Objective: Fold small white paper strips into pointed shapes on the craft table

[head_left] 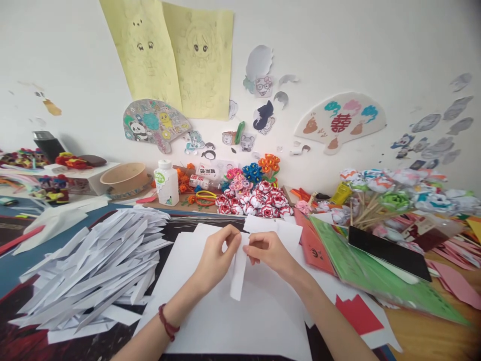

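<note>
Between my two hands hangs a narrow white paper strip (237,278), its lower end dangling over large white paper sheets (191,326). My left hand (220,253) pinches the strip near its top, thumb against forefinger. Close beside it, my right hand (271,253) has its fingertips closed at the strip's right upper edge. The strip's top end is partly covered by my fingers. Left of the sheets lies a big heap of similar white paper strips (101,265). A red cord bracelet (168,323) circles my left wrist.
Behind the sheets stand a white bottle (166,183) and red-and-white paper flowers (255,200). At right lie a green folder (379,271), a black phone (389,252) and red paper (358,315). A round tan container (124,178) sits at back left, below the wall.
</note>
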`<state>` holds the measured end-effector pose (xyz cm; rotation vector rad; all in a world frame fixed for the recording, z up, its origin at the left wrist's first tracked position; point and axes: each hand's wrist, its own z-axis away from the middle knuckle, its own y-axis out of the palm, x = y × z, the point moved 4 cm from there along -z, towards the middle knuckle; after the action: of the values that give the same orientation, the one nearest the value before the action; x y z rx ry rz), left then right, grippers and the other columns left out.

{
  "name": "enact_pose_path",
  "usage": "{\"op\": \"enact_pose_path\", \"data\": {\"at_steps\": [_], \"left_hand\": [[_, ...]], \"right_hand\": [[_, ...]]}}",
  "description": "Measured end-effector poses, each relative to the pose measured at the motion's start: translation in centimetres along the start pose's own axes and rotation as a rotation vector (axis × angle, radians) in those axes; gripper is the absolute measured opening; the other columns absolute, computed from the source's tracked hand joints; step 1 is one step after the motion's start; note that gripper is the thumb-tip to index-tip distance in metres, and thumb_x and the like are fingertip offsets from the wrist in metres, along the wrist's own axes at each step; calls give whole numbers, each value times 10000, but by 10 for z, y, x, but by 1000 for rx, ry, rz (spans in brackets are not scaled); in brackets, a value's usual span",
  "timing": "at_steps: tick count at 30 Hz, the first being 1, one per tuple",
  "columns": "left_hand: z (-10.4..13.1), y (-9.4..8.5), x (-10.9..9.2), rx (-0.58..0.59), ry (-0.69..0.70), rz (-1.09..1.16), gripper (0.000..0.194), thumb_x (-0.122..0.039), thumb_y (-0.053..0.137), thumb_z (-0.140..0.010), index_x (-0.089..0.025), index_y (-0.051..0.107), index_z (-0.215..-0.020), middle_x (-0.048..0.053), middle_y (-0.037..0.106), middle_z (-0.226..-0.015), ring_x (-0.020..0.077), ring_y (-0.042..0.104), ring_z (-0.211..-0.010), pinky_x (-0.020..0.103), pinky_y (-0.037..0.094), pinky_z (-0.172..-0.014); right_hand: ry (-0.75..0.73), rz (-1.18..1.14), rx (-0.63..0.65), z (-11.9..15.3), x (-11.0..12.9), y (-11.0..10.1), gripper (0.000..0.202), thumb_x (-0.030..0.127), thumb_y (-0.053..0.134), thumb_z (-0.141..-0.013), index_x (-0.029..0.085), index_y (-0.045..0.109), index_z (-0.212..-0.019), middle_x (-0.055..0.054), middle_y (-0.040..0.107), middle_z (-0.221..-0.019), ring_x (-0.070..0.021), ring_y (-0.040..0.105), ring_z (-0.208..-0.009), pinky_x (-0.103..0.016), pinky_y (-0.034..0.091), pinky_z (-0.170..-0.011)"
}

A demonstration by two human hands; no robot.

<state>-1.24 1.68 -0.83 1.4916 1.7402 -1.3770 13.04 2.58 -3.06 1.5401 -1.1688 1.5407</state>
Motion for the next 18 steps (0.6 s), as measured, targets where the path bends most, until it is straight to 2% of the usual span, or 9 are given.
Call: {"op": "enact_pose_path", "data": {"at_steps": [7, 18], "left_hand": [[1, 6, 4, 37, -39, -40, 250, -305, 405, -910, -167, 502, -726, -4, 553, -692, 120, 485, -649, 228, 363, -611], [3, 12, 1, 73, -47, -68, 267, -319, 376, -919, -169, 483, -726, -17, 511, -674, 113, 445, -628, 220, 341, -595]], "right_hand": [[-56, -13, -16, 0, 3, -1, 314, 440, 617, -787, 138, 643, -704, 12, 495, -585, -93, 449, -518, -225, 371, -497], [-129, -75, -227, 1, 6, -10, 249, 360, 645, -783, 135, 653, -678, 9, 497, -574, -83, 399, -487, -230, 311, -462]]}}
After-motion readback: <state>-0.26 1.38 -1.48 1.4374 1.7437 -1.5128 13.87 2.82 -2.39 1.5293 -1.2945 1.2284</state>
